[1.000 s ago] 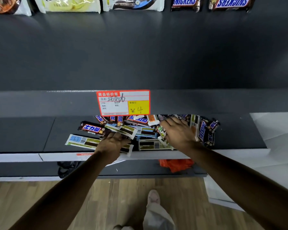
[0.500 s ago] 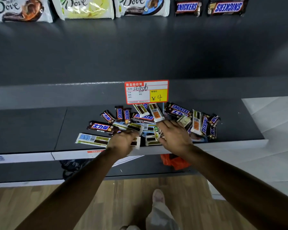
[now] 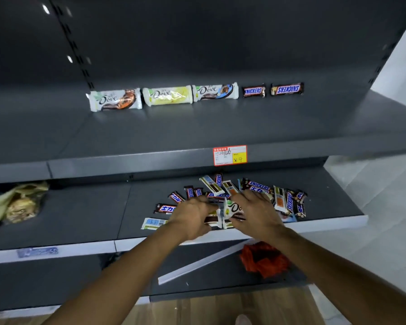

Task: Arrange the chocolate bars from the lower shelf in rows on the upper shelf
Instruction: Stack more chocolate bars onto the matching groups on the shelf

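A loose pile of chocolate bars [image 3: 256,187] lies on the lower shelf [image 3: 85,214], Snickers and white Dove wrappers mixed. My left hand [image 3: 192,216] grips a white bar at the pile's front edge. My right hand [image 3: 256,211] holds a white Dove bar [image 3: 232,208] lifted slightly off the pile. On the upper shelf [image 3: 197,130] a row stands near the back: three Dove bars [image 3: 167,96] on the left, then two Snickers bars [image 3: 273,89] on the right.
A red and yellow price tag [image 3: 230,155] hangs on the upper shelf's front lip. A crumpled greenish bag [image 3: 17,202] lies at the lower shelf's left. Below, a red bag [image 3: 264,260] and a loose white strip [image 3: 202,263] lie on the bottom shelf.
The view has tilted up, so the upper shelf's row now shows fully. Both hands have closed in toward each other on white bars, and the right one has raised a Dove bar.
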`<action>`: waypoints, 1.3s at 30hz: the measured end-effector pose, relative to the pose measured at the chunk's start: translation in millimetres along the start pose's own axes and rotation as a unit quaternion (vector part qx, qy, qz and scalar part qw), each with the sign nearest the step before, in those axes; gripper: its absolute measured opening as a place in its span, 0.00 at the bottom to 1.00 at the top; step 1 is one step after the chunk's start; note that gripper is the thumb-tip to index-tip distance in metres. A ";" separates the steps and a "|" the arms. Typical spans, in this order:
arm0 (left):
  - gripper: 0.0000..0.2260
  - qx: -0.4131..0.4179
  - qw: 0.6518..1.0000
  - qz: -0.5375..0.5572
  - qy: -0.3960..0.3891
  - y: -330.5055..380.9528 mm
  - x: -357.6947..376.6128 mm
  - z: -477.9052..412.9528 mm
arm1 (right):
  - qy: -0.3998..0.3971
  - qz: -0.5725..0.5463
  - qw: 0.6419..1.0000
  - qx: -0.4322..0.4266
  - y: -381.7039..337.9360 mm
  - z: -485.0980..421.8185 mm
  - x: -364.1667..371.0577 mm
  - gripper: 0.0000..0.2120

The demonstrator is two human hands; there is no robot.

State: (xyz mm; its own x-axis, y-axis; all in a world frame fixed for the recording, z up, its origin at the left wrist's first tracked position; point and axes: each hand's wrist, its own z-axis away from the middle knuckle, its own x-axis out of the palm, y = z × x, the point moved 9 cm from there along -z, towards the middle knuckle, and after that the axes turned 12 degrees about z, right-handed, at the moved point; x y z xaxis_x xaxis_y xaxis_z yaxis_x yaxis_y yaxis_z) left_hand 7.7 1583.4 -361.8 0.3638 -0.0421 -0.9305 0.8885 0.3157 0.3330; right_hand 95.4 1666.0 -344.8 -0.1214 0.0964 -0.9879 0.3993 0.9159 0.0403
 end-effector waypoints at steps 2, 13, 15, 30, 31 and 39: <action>0.23 0.007 1.000 -0.017 0.012 12.8 -30.0 13.8 | 0.020 -0.009 1.000 -0.003 -8.9 0.1 -27.7 0.24; 0.17 0.009 0.985 -0.115 0.129 38.3 -191.3 55.2 | 0.201 -0.045 0.978 -0.030 -40.3 -29.5 -175.8 0.23; 0.18 0.013 0.981 -0.121 0.153 33.7 -210.5 55.9 | 0.209 -0.041 0.977 -0.025 -38.4 -42.2 -189.9 0.23; 0.22 0.029 0.960 -0.030 0.276 -31.4 -289.2 8.9 | 0.173 -0.028 0.983 -0.058 -27.5 -158.1 -188.8 0.25; 0.23 0.034 0.956 -0.006 0.293 -35.9 -293.9 9.4 | 0.173 -0.025 0.983 -0.059 -26.8 -162.5 -187.8 0.25; 0.21 0.039 0.880 0.316 0.353 -95.7 -311.6 14.6 | 0.175 -0.035 0.983 -0.045 -29.0 -191.8 -174.7 0.23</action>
State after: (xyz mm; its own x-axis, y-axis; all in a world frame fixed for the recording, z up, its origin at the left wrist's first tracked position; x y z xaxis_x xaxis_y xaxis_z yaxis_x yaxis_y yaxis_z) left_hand -186.7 1552.5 -101.4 0.5522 0.7263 -0.4094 0.5979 -0.0027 0.8016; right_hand -69.2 1697.3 -144.7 -0.4575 0.1467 -0.8770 0.2993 0.9542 0.0034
